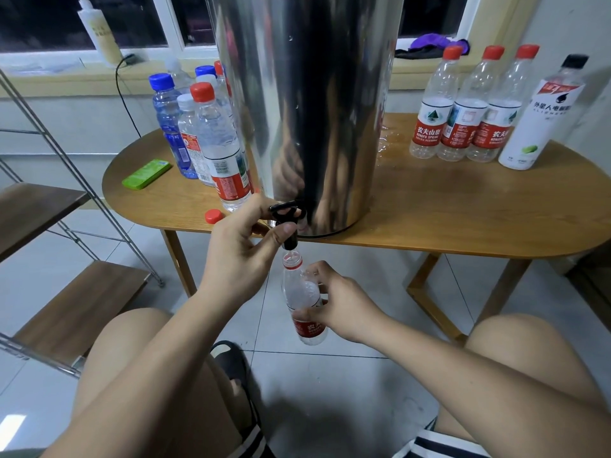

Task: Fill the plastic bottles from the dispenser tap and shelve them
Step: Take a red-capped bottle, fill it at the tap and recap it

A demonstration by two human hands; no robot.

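Observation:
A tall steel dispenser (pixel 307 94) stands on the wooden table (pixel 446 209), its black tap (pixel 288 223) hanging over the front edge. My left hand (pixel 241 246) grips the tap lever, thumb against the spout. My right hand (pixel 334 309) holds an uncapped clear bottle with a red label (pixel 302 292) upright, its mouth just under the spout. A loose red cap (pixel 213 216) lies on the table near the tap. Several capped bottles (pixel 205 133) stand left of the dispenser. Three red-capped bottles (pixel 463 107) and a white bottle (pixel 542 114) stand at the right.
A metal-framed shelf unit with wooden boards (pixel 59 259) stands at the left. A green flat pack (pixel 146 174) lies on the table's left end. Water is spilled on the table right of the dispenser. My knees and a black slipper (pixel 231 361) are below.

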